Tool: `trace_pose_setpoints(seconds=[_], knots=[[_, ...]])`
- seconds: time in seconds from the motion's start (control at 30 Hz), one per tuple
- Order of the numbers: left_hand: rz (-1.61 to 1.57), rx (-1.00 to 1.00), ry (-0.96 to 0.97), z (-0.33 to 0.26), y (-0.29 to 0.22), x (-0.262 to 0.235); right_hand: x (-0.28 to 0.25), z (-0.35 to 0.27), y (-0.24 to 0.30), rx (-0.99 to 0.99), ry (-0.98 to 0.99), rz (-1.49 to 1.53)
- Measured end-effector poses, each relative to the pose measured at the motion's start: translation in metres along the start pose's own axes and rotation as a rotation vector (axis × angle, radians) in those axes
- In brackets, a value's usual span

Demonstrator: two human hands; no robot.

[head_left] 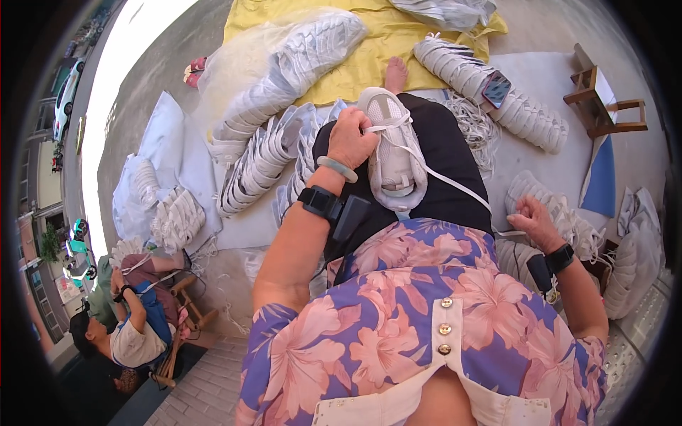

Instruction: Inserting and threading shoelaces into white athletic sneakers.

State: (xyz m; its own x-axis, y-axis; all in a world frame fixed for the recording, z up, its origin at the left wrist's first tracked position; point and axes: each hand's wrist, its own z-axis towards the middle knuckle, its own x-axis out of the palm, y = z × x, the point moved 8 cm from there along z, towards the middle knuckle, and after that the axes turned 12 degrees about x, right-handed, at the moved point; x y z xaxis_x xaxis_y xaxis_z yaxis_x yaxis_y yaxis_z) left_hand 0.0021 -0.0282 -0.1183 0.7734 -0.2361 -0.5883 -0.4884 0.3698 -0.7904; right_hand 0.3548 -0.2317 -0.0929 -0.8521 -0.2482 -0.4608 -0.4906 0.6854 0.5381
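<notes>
A white sneaker (398,153) lies lengthwise on my black-clad lap. My left hand (352,138) is at the shoe's left side, fingers closed on a white shoelace (387,126) that crosses the upper part of the shoe. From the shoe a long stretch of lace runs over my right thigh toward my right hand (538,224). That hand is raised out to the right with its fingers curled in a pinch, and the lace appears to end in them, though the contact is small in view. Below it lie stacked white shoe pieces (522,259).
Nested rows of white shoes (259,167) lie on the left, some under clear plastic (238,85). A phone (496,89) rests on another row (455,64), beside a heap of laces (472,128). A wooden stool (604,103) stands right; another person (138,326) sits lower left.
</notes>
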Motion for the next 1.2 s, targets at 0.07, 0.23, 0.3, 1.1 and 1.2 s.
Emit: trace_pose_setpoints(seconds=[0.07,0.23,0.3,1.1,1.2], knots=[[-0.027,-0.078,-0.003,-0.003,-0.009,-0.002,0.039,0.019,0.089,-0.296,-0.019,-0.034],[0.056,-0.005,-0.165,-0.007,-0.016,-0.01,0.111,0.042,0.21,-0.709,-0.282,-0.352],[0.162,0.046,-0.206,-0.005,-0.027,-0.011,0.129,0.053,0.216,-0.68,-0.25,-0.462],[-0.316,-0.267,-0.162,-0.004,0.021,-0.006,0.148,0.052,0.216,-0.732,-0.109,-0.442],[-0.334,-0.296,-0.092,-0.006,0.021,-0.004,0.162,0.03,0.212,-0.922,0.059,-0.629]])
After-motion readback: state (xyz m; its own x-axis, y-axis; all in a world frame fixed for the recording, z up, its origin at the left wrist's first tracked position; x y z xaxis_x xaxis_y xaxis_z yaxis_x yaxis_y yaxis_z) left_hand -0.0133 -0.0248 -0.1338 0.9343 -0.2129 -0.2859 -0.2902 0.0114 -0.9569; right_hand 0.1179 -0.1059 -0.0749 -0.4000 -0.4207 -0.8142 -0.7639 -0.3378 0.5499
